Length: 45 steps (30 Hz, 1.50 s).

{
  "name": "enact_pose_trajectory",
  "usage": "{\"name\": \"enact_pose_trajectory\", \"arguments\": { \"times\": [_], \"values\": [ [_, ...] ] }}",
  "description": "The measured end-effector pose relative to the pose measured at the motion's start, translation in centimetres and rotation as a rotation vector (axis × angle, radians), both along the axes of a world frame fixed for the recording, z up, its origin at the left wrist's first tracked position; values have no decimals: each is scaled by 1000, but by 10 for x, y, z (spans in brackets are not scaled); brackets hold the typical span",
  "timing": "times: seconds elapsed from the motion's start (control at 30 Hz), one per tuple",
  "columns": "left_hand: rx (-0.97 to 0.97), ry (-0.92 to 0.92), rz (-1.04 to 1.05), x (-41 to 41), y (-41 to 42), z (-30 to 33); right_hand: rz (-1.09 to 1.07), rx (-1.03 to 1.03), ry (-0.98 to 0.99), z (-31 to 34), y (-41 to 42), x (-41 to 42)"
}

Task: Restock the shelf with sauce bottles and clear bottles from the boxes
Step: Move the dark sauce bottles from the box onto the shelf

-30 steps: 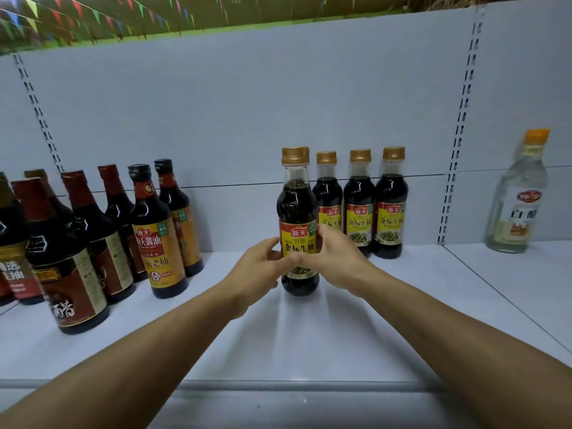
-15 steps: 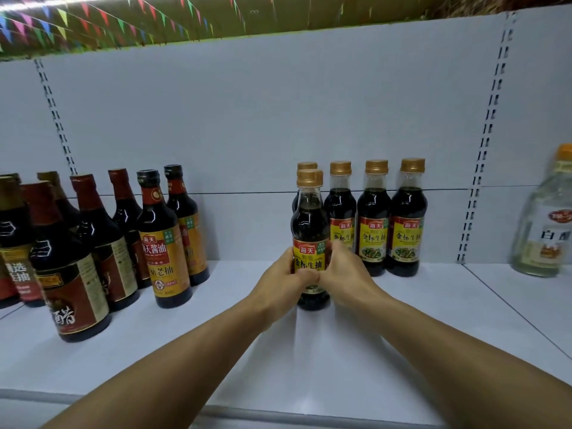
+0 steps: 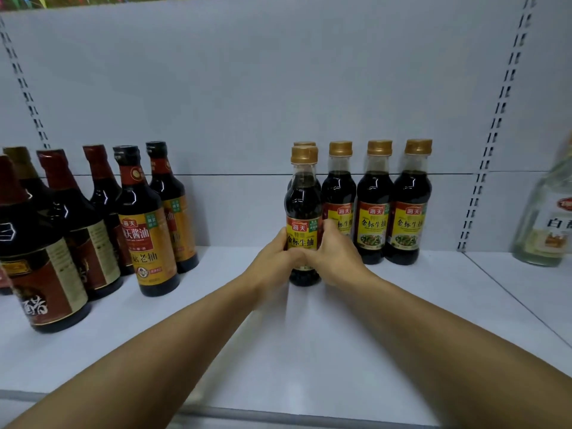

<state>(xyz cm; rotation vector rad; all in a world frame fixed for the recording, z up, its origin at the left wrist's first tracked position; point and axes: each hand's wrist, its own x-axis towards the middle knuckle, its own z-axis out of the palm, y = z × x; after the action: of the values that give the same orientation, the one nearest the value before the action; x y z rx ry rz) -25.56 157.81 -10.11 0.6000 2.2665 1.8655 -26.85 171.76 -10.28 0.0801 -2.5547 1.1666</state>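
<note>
A gold-capped sauce bottle (image 3: pixel 304 212) of dark liquid is held upright on the white shelf (image 3: pixel 309 351), its base resting on the shelf surface. It is clasped low on its yellow and red label from both sides: the left hand (image 3: pixel 274 258) is curled round its left flank and the right hand (image 3: pixel 335 257) round its right flank, with the fingertips meeting in front of the label. Each grip is thus closed firmly on the bottle.

Directly behind it, another gold cap (image 3: pixel 305 144) is seen, the bottle beneath being almost wholly hidden. To the right, three matching bottles (image 3: pixel 376 201) are lined up in a row against the back panel (image 3: pixel 278 88), standing just beside one another; the nearest of them is partly covered by the right hand.

Well apart to the left, a cluster of taller dark bottles (image 3: pixel 145 221) with red and black neck wraps is set on the same shelf, some with yellow labels and some with brown ones. At the far right edge, beyond a slotted upright (image 3: pixel 495 128), a clear bottle (image 3: pixel 548 218) with a white label is partly shown, blurred. Both bare forearms are extended in from the lower edge across the shelf front.
</note>
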Motion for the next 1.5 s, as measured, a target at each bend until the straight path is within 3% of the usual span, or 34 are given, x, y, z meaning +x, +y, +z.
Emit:
{"name": "enact_pose_trajectory", "arguments": {
  "times": [0.77,1.07,1.5],
  "values": [
    [-95,-9,-4,5,-1,8,11,-63,12,2,-3,2],
    [-156,-52,-25,11,-4,6,5,-51,-75,2,1,24],
    [-283,60,0,64,-35,5,-40,92,-7,18,-25,85]
  ]
}}
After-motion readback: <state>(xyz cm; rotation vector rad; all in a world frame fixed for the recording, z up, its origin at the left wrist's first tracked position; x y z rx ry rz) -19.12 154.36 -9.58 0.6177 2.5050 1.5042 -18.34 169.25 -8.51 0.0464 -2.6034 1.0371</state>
